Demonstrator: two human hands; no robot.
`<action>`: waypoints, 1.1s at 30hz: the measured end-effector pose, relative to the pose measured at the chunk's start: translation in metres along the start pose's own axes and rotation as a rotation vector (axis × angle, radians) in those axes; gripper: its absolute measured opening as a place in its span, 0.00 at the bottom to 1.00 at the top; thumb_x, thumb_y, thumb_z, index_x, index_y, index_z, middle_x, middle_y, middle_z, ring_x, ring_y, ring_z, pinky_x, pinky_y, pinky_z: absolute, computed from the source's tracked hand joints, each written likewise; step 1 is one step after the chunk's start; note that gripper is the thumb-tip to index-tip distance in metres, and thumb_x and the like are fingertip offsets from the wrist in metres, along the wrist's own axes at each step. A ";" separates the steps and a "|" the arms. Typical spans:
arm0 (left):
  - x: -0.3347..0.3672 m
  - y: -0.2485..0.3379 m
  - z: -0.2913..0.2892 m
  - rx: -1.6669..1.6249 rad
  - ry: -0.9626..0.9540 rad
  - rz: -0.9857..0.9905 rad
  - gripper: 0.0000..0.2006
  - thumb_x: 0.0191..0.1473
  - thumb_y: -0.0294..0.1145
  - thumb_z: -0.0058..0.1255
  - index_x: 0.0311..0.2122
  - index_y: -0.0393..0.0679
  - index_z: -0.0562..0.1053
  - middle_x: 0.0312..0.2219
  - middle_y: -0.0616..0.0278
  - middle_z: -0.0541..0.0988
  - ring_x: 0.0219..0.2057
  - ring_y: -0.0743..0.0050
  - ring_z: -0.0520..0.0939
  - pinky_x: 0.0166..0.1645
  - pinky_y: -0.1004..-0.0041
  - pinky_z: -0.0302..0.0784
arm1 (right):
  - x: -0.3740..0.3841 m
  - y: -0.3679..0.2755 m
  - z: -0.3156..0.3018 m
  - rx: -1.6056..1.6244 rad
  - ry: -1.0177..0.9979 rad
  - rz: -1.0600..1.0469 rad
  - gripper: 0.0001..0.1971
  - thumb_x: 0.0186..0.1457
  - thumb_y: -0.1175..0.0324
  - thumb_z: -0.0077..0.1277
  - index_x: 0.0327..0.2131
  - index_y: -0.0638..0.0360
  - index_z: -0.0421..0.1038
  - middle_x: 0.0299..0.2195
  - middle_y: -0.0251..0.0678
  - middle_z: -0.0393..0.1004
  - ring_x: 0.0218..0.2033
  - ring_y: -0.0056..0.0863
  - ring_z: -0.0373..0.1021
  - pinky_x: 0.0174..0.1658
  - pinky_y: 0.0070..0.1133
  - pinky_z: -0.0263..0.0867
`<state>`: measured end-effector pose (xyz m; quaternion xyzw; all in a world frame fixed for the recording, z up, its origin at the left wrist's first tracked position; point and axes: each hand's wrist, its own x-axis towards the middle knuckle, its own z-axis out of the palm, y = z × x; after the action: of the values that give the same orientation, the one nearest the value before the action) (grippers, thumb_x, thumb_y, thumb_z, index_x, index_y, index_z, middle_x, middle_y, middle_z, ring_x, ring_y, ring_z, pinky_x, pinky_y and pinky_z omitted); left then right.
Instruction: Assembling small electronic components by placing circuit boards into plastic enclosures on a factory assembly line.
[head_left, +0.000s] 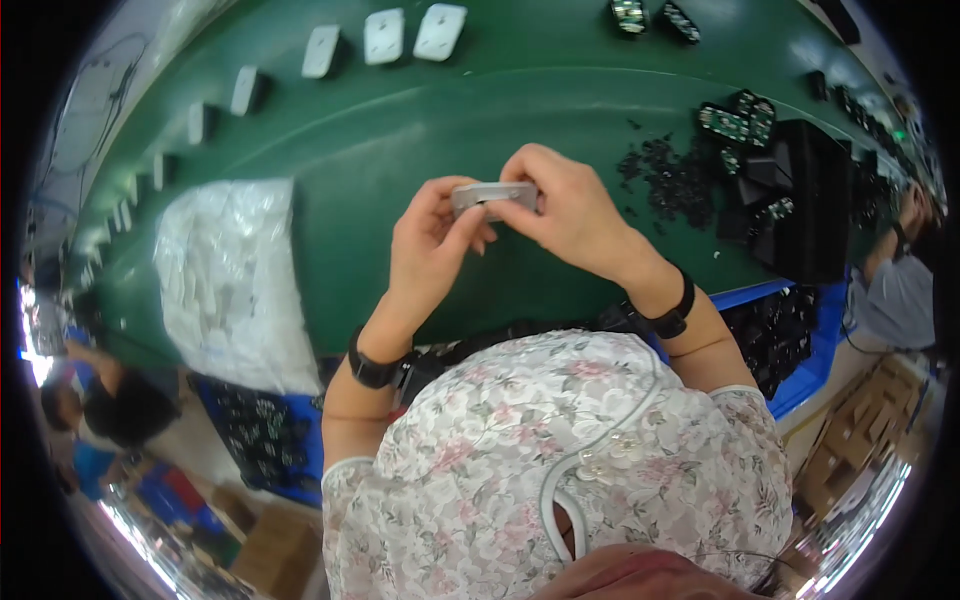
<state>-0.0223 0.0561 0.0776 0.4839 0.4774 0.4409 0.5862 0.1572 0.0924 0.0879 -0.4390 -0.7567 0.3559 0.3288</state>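
Between my two hands is a small light-grey plastic casing [490, 190], held up above the green table and seen nearly edge-on. My left hand [432, 235] grips its left end, with the thumb along the near side. My right hand [565, 205] pinches the right end between thumb and fingers; the fingertips behind the casing are hidden. A black band is on each wrist. To the left of my left hand lies a clear plastic bag [235, 280] with pale contents. Right of my right hand is a scattered heap of small black parts [672, 180].
White casings [383, 37] stand in a curved row along the table's far left side. Circuit boards [738, 122] lie beside a black box [818, 200] at right. Blue bins of black parts [770, 335] flank my body below the table edge. Another person's arm [905, 225] reaches in at far right.
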 end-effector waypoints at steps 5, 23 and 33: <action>0.019 -0.006 -0.010 -0.146 -0.012 -0.020 0.12 0.60 0.23 0.40 0.48 0.35 0.59 0.27 0.54 0.76 0.24 0.75 0.77 0.29 0.78 0.73 | 0.020 0.019 -0.032 0.258 -0.143 0.214 0.19 0.43 0.65 0.64 0.38 0.59 0.68 0.24 0.28 0.69 0.23 0.16 0.64 0.28 0.17 0.61; 0.031 -0.017 -0.020 1.264 0.118 0.411 0.30 0.44 0.35 0.61 0.51 0.35 0.63 0.36 0.52 0.68 0.39 0.51 0.69 0.45 0.60 0.66 | 0.121 0.099 -0.075 -0.126 0.285 0.219 0.20 0.39 0.65 0.58 0.38 0.61 0.68 0.39 0.49 0.66 0.39 0.43 0.67 0.43 0.30 0.66; 0.041 -0.040 -0.027 1.076 0.026 0.580 0.22 0.43 0.19 0.55 0.47 0.41 0.70 0.42 0.53 0.74 0.46 0.50 0.71 0.53 0.61 0.64 | 0.020 0.081 -0.022 -0.360 0.336 -0.074 0.17 0.43 0.70 0.55 0.40 0.58 0.70 0.37 0.39 0.71 0.39 0.40 0.66 0.44 0.32 0.63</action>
<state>-0.0404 0.0940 0.0305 0.8168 0.4892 0.2855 0.1098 0.2019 0.1452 0.0359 -0.5157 -0.7580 0.1251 0.3792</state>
